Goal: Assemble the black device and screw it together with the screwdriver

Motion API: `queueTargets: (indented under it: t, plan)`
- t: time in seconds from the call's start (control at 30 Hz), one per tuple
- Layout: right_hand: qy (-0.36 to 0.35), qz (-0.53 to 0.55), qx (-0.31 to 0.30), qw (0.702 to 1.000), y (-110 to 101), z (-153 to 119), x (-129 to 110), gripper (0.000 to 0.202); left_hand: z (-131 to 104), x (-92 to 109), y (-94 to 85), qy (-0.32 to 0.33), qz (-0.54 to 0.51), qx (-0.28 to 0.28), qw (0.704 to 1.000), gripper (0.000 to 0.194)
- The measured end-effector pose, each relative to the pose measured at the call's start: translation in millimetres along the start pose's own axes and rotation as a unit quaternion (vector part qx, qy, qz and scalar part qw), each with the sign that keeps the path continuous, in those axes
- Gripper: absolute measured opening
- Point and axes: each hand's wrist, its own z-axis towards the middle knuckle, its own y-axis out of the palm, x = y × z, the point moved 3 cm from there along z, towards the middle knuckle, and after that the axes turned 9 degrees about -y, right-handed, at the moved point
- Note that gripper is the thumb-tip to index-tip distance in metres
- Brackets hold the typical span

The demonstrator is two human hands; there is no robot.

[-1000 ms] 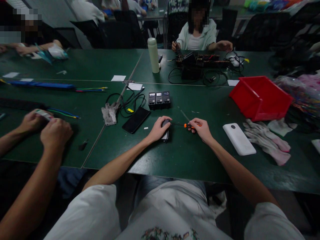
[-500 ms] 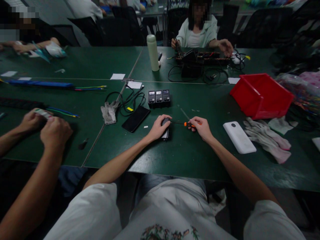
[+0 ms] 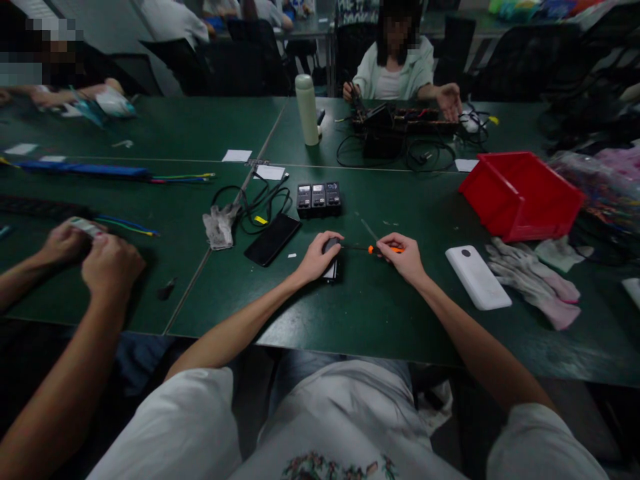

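The green desk (image 3: 380,310) spreads across the whole view, with pale seams dividing its top. A person in a pale shirt (image 3: 420,60) sits on its far side, behind a long piece of dark equipment (image 3: 383,137) with loose black wires about it. On the left a neighbour's two forearms (image 3: 97,327) reach in, and the hands at their ends hold a small pale item. Beyond them a long blue strip (image 3: 107,171) lies with thin coloured wires coming out of one end. An open red bin (image 3: 500,200) stands to the right, and just in front of it are crumpled grey and pink gloves (image 3: 537,277). A pale green bottle (image 3: 307,110) stands upright farther back. A white rounded slab (image 3: 479,279) lies beside the gloves, while a black phone (image 3: 273,240) lies left of centre, near a tangled black cable (image 3: 250,217). The left hand (image 3: 317,257) has its fingers clamped around one end of a dark block (image 3: 331,272), low on the desk in front of a row of three black modules (image 3: 319,200). The fingers of the right hand (image 3: 403,257) are closed on the orange handle of a screwdriver (image 3: 371,250), its thin shaft pointing at the block; whether the tip touches is unclear. Smallest is a white scrap (image 3: 292,255), near the phone
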Motion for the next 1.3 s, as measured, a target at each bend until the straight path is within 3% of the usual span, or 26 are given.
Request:
queueTargets:
  t: [0.57,0.83,1.1,1.3]
  plan:
    - [-0.012,-0.005,0.027,1.0,-3.9,2.8,-2.4,0.026,-0.9,0.7,-0.7,-0.001,-0.008,0.002,1.0,0.022]
    - [-0.014,0.026,-0.001,1.0,-2.5,1.3,-5.5,0.031,0.2,0.5,-1.0,0.0,-0.008,0.002,1.0,0.023]
    - [0.038,0.037,-0.029,0.998,-0.7,2.6,8.0,0.032,0.3,-1.9,-0.3,0.006,-0.002,0.002,1.0,0.023]
    - [0.038,0.043,0.0,0.998,-2.0,2.3,5.2,0.03,-0.7,-0.9,0.0,0.009,0.003,0.0,1.0,0.023]
